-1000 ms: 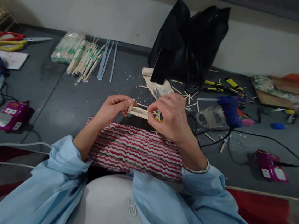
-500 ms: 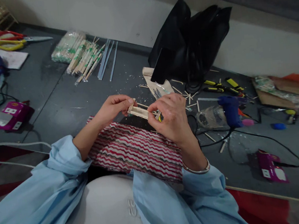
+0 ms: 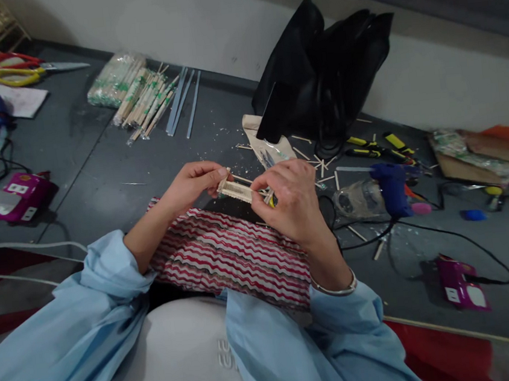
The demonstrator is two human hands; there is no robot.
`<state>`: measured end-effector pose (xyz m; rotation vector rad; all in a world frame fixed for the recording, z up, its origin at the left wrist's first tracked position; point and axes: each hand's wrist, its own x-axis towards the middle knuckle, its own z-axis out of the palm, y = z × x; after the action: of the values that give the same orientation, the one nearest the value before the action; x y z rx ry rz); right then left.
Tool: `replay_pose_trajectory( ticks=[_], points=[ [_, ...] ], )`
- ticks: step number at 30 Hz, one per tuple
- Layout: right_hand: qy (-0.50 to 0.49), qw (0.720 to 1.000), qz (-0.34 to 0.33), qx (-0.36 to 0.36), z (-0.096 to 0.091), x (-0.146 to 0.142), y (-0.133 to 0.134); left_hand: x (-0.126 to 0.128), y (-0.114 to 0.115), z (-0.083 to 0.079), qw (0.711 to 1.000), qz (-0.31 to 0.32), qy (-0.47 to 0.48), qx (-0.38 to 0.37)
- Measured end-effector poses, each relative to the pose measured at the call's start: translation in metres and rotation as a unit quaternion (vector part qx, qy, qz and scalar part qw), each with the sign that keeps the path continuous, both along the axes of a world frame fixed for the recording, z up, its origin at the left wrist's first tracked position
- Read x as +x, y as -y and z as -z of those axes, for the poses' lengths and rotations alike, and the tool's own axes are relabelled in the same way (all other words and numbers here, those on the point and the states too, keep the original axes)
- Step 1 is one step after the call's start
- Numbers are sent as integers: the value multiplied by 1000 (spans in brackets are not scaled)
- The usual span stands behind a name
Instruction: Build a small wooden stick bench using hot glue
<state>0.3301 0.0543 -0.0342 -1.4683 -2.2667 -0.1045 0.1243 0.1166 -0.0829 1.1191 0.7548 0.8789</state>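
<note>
A small pale wooden piece made of short sticks (image 3: 237, 191) is held between my two hands above the table's front edge. My left hand (image 3: 201, 181) pinches its left end with thumb and fingers. At the other end, the thumb and forefinger of my right hand (image 3: 289, 198) are closed on it. Something with a bit of yellow shows under my right palm; I cannot make out what it is. Below the hands a red-and-white wavy-striped cloth (image 3: 234, 256) lies over my lap.
Packs of wooden sticks (image 3: 145, 102) and grey strips (image 3: 182, 104) lie at the back. Scissors (image 3: 23, 68) rest at far left. Right of my hands are a black bag (image 3: 319, 74), loose sticks, cutters (image 3: 363, 147), a blue glue gun (image 3: 391, 189) with its cable, and a purple box (image 3: 462, 284).
Almost nothing differs. Both hands keep their grip on the wooden piece, which has tilted very slightly.
</note>
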Motion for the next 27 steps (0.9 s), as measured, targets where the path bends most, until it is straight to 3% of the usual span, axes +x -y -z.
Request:
replay_pose_trajectory(
  ticks=[27],
  points=[
    [1, 1000, 8, 1, 0, -1, 1, 0, 0, 1, 1000, -1, 1, 3]
  ],
)
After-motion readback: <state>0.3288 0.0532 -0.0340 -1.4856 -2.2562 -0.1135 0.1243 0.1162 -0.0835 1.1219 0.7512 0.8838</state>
